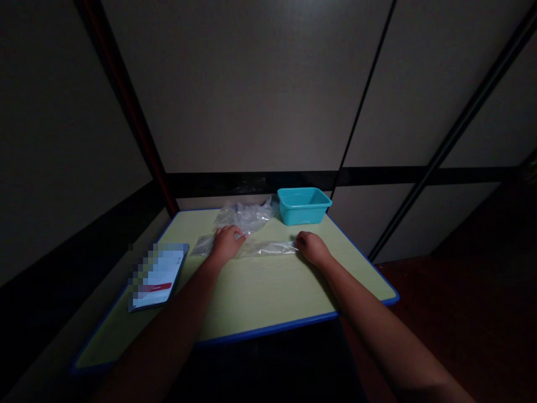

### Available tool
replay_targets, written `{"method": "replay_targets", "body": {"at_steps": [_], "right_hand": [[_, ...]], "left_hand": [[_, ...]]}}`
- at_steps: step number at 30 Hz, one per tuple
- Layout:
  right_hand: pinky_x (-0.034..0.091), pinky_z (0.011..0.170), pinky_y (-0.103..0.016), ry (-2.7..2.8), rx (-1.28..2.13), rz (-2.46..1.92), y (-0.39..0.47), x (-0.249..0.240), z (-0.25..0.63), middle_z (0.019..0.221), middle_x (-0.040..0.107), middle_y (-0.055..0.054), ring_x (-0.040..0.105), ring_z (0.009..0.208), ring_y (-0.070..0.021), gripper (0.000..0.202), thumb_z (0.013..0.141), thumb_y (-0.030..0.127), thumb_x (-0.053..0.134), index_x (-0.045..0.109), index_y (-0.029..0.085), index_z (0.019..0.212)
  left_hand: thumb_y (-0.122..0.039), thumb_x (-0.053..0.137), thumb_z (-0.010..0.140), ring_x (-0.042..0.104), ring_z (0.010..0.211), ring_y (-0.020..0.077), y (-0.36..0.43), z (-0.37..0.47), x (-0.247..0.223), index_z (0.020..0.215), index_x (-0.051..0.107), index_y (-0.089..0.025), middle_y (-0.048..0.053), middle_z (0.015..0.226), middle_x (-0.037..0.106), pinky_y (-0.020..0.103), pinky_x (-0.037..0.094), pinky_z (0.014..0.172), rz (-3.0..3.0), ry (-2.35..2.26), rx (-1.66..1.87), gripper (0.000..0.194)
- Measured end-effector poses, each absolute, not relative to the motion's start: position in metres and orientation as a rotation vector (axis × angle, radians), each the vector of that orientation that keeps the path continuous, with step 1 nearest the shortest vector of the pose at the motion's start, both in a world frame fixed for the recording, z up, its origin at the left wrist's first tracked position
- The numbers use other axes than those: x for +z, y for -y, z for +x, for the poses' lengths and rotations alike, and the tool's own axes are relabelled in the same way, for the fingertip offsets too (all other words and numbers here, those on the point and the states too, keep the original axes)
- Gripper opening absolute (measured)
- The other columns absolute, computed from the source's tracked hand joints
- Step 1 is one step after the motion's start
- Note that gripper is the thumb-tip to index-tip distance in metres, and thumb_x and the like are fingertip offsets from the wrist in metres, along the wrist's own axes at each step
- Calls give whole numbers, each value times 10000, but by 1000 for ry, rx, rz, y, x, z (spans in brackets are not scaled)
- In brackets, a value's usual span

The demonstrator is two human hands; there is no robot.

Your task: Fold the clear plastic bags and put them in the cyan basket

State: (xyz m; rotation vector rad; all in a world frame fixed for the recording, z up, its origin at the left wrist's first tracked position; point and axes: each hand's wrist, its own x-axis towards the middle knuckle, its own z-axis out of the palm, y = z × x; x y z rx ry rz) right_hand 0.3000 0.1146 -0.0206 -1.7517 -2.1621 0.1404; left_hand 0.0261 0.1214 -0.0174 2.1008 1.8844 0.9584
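Note:
A long, narrow strip of clear plastic bag lies stretched from left to right across the table. My left hand is closed on it toward its left part, thumb and forefinger brought together, and a loose end spreads out past the wrist side. At the strip's right end, my right hand is curled with the fingertips gripping the plastic. Just beyond my left hand sits a crumpled heap of clear plastic bags. The heap's front edge comes close to my left fingers.
A turquoise plastic basket stands at the table's back right. On the left lies a flat tablet-like device, partly blurred by pixels. The pale yellow table has a blue edge. Behind it rise wardrobe-like panels.

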Motion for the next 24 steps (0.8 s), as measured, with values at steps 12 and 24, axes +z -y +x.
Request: {"method": "replay_targets", "body": {"at_steps": [12,24], "right_hand": [[297,586,-240,2106,123,-1728,-112,-22,299,869,674,-71,570,734,-166,117,867,243,495,603,203,888],[264,534,-233,2018,118,-1663,-111,-23,301,765,639,-33,520,642,-157,139,891,277,427,554,222,898]], "left_hand": [[-261,493,816,591,842,206,-125,75,4,828,630,-172,58,871,655,301,439,770,2155,-1370,860,164],[-266,581,705,620,642,181,-152,99,-6,772,646,-151,35,697,674,266,465,598,2042,-1127,692,148]]}}
